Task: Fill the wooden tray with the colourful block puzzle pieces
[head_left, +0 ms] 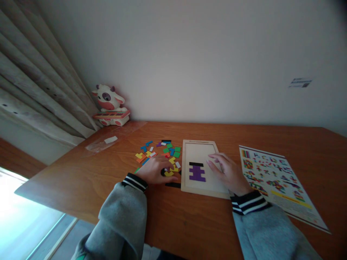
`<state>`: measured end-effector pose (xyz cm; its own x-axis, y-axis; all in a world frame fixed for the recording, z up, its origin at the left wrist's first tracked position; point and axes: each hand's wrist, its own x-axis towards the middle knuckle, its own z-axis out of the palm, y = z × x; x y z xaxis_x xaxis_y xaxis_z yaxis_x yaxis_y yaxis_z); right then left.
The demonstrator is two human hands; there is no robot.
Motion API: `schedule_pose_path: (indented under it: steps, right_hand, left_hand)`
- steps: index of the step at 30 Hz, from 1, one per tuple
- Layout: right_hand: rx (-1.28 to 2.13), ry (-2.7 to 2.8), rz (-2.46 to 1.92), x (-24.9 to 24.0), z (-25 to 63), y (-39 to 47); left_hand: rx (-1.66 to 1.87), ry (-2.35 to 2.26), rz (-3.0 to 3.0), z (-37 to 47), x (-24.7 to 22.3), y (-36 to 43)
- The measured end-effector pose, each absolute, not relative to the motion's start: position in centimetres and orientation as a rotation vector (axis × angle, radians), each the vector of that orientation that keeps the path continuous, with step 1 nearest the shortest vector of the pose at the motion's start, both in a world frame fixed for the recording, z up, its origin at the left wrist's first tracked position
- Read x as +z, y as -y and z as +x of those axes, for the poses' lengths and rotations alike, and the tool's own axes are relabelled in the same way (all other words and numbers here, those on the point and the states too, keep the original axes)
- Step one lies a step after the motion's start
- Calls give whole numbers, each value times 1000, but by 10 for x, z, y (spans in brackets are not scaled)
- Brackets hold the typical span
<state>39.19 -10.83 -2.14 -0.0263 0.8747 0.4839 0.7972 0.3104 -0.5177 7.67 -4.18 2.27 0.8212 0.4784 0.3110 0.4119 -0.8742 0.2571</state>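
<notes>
A shallow wooden tray (185,166) lies on the brown table. Inside it, purple pieces (197,173) form a notched block with a black bar (196,164) along its top edge. My left hand (155,169) is over the pile of coloured pieces (169,150) left of the tray, its fingers curved and apart near yellow pieces (169,173). Nothing shows held in it. Over the tray's right side is my right hand (227,172), with thumb and fingers apart and nothing between them.
A printed pattern sheet (276,180) lies right of the tray. At the back left sits a cow toy (110,104) with a keyboard. A clear plastic wrapper (99,145) lies near the table's left edge, beside a curtain (35,72). A black piece (173,185) is by the tray.
</notes>
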Motion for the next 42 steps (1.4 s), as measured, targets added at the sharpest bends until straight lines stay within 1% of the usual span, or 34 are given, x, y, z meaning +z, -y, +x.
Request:
schedule_pose_path:
  steps: [5, 8, 16, 19, 25, 32, 35, 38, 40, 42]
  right_hand:
    - [113, 1827, -1468, -22, 392, 108]
    - [101, 1822, -1448, -23, 391, 110]
    - [-13, 1819, -1445, -31, 382, 137]
    - [-71, 1859, -1426, -36, 378, 150]
    - [-60, 2075, -1405, -43, 372, 174]
    - [-42, 2091, -1520, -52, 377, 181]
    - [-53, 2078, -1500, -53, 378, 181]
    - [-70, 2058, -1457, -51, 377, 182]
    - [-80, 2052, -1442, -49, 376, 182]
    - [-84, 2047, -1437, -48, 376, 183]
  left_hand:
    - [494, -564, 2824, 74, 17, 58]
    - [524, -515, 2808, 71, 8, 66]
    - [695, -640, 2840, 59, -8, 77]
    - [750, -783, 2860, 48, -10, 81]
    - [761, -1381, 2766, 19, -16, 87]
    - [583, -1619, 2527, 10, -27, 78]
    - [580, -1622, 2495, 10, -29, 75]
    - [700, -1547, 2562, 11, -25, 76]
    - [809, -1353, 2676, 14, -21, 79]
    - [855, -1062, 2780, 20, -17, 83]
